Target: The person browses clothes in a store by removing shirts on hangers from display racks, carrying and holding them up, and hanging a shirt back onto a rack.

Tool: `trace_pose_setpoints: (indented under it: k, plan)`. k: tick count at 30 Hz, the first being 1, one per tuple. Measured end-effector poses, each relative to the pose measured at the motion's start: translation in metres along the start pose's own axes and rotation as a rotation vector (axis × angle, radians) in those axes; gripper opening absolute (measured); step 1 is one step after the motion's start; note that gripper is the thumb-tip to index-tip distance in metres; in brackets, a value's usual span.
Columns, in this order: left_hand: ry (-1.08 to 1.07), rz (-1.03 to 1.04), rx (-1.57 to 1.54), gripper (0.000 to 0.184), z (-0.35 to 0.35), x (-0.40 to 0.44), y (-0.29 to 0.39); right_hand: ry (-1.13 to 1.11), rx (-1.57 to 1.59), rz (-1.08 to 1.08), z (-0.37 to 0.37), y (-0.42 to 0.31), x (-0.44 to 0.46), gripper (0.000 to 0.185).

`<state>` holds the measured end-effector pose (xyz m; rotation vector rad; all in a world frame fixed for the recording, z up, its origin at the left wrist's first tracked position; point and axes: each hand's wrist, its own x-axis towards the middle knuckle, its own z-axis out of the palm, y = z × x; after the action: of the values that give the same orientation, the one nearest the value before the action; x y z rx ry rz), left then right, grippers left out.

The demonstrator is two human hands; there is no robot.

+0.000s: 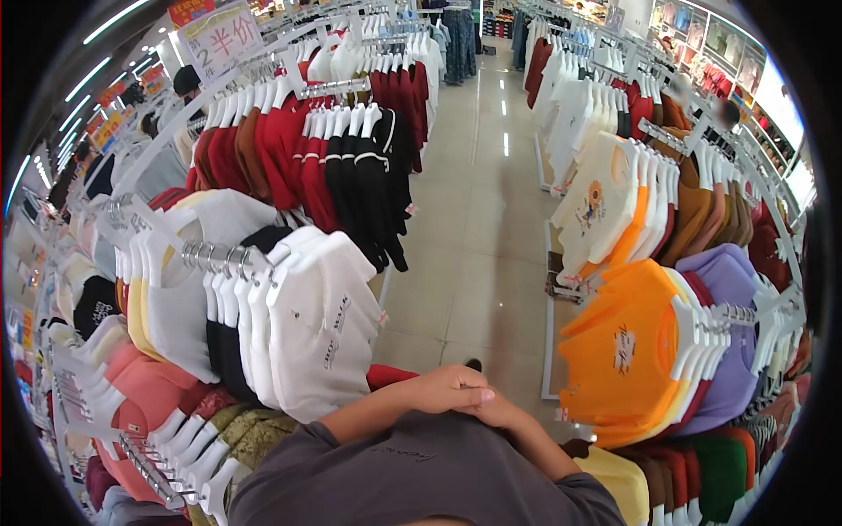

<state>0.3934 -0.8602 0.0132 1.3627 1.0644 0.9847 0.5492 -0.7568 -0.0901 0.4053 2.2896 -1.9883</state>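
Note:
My left hand [449, 388] crosses in front of my dark grey T-shirt [421, 465] and is closed over my right hand [496, 408]. The two hands are clasped together at the waist, and no garment shows in either one. Most of my right hand's fingers are hidden under the left. Just left of my left forearm hangs a white printed sweatshirt [320, 324] on a white hanger. To the right of my right hand is an orange printed top [618, 351] on a rack.
A tiled aisle [460, 210] runs ahead between clothes racks. Red tops [285, 153] and black tops [360, 175] hang on the left; a cream sunflower top [601, 197] and a purple top [728, 351] on the right. A price sign [219, 42] stands above the left racks.

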Motion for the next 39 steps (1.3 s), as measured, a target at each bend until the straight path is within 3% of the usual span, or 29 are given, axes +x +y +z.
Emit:
trace_pose_setpoints:
  k: [3, 7, 9, 16, 21, 28, 30, 34, 36, 39]
  plan:
    - [0.09, -0.03, 0.055, 0.036, -0.032, 0.025, 0.002, -0.042, -0.069, -0.058, -0.035, 0.008, 0.041, 0.046]
    - [0.05, -0.049, 0.018, 0.034, -0.074, 0.064, 0.018, -0.121, -0.029, -0.142, -0.087, -0.011, 0.081, 0.052]
    - [0.013, -0.052, 0.035, 0.034, -0.093, 0.087, 0.023, -0.182, -0.155, -0.142, -0.115, -0.013, 0.096, 0.058]
    - [-0.074, -0.097, 0.017, 0.03, -0.132, 0.167, 0.015, -0.123, -0.112, -0.148, -0.187, 0.033, 0.131, 0.063]
    - [-0.156, -0.102, -0.02, 0.027, -0.156, 0.213, 0.006, -0.08, 0.066, -0.139, -0.226, 0.006, 0.128, 0.056]
    - [-0.317, -0.079, -0.019, 0.027, -0.205, 0.268, -0.001, 0.001, 0.026, -0.01, -0.268, -0.009, 0.153, 0.049]
    - [-0.368, -0.063, -0.029, 0.028, -0.225, 0.285, -0.002, 0.051, 0.225, 0.051, -0.28, -0.027, 0.158, 0.047]
    - [-0.486, -0.054, -0.044, 0.03, -0.274, 0.322, -0.018, 0.118, 0.083, 0.12, -0.31, -0.023, 0.192, 0.048]
    - [-0.516, -0.019, -0.041, 0.031, -0.301, 0.34, -0.022, 0.184, 0.131, -0.072, -0.325, 0.003, 0.226, 0.038]
    - [-0.417, -0.039, -0.1, 0.039, -0.342, 0.351, -0.016, 0.119, 0.292, 0.007, -0.352, -0.059, 0.261, 0.024]
